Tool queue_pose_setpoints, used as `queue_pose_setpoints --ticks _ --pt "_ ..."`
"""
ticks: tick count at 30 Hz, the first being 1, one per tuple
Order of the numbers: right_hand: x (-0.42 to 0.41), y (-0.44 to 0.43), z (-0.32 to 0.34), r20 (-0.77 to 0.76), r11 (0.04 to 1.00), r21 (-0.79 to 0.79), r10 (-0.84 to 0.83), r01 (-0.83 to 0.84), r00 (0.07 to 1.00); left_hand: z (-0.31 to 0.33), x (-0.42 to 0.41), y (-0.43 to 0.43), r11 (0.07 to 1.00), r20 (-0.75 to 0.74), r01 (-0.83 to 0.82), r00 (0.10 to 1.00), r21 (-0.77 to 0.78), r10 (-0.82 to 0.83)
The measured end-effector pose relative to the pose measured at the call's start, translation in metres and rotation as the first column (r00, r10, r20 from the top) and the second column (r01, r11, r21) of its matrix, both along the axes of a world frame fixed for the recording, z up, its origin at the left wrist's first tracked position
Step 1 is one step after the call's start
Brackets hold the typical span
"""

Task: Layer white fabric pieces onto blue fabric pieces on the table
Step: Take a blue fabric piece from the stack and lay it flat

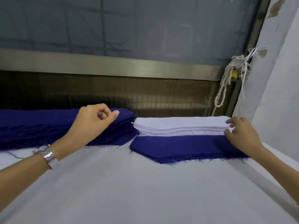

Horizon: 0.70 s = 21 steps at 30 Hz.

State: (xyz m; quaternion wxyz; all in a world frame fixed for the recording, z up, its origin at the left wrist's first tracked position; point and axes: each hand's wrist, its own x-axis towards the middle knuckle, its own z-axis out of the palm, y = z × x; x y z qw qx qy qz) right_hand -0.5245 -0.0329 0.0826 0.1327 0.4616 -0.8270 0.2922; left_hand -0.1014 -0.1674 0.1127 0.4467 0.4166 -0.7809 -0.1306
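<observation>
A thick pile of blue fabric pieces (40, 125) lies along the far left of the table. My left hand (95, 120) hovers over its right end with fingers curled and thumb near the fingertips; whether it pinches a piece is unclear. At the far right a stack of white fabric pieces (179, 126) sits on a lower stack of blue pieces (181, 147). My right hand (239, 135) touches the right end of the white stack, fingers spread along its edge.
The table is covered in a pale grey cloth (129, 191). A white wall (275, 94) closes in the right side. A knotted rope (226, 83) hangs from the window frame behind the stacks. A metal watch (47, 155) is on my left wrist.
</observation>
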Motion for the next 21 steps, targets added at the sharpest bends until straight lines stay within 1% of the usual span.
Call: queue_pose_setpoints --ticks 1,3,6,9,13,16,18,19,21 --pt "0.014 -0.007 0.003 -0.005 0.998 -0.006 0.057 -0.057 0.998 0.005 0.012 -0.003 1.000 -0.022 -0.016 1.000 -0.011 0.016" --pt "0.041 -0.023 0.008 0.000 0.988 0.003 0.153 -0.153 0.988 0.014 0.038 -0.014 0.996 -0.015 -0.082 0.997 -0.044 0.081" --pt "0.082 -0.050 0.014 0.005 0.962 0.039 0.270 -0.270 0.963 0.023 0.080 -0.035 0.967 0.077 -0.225 0.969 -0.118 0.235" --pt "0.126 -0.080 0.019 0.016 0.931 0.028 0.363 -0.363 0.932 0.026 0.124 -0.054 0.915 0.168 -0.357 0.906 -0.190 0.388" --pt "0.182 -0.116 0.026 0.092 0.897 -0.028 0.441 -0.440 0.893 0.023 0.178 -0.071 0.868 0.267 -0.465 0.826 -0.173 0.496" --pt "0.215 -0.134 0.030 0.099 0.870 -0.062 0.493 -0.489 0.864 0.014 0.208 -0.073 0.815 0.379 -0.507 0.721 -0.280 0.580" --pt "0.231 -0.144 0.030 0.086 0.861 -0.046 0.508 -0.506 0.857 0.009 0.220 -0.073 0.789 0.435 -0.528 0.659 -0.314 0.614" --pt "0.237 -0.149 0.030 0.080 0.861 -0.026 0.509 -0.508 0.857 0.008 0.224 -0.073 0.788 0.459 -0.540 0.643 -0.296 0.613" --pt "0.247 -0.159 0.029 0.084 0.865 0.023 0.497 -0.501 0.863 0.010 0.231 -0.075 0.796 0.491 -0.566 0.641 -0.217 0.590"
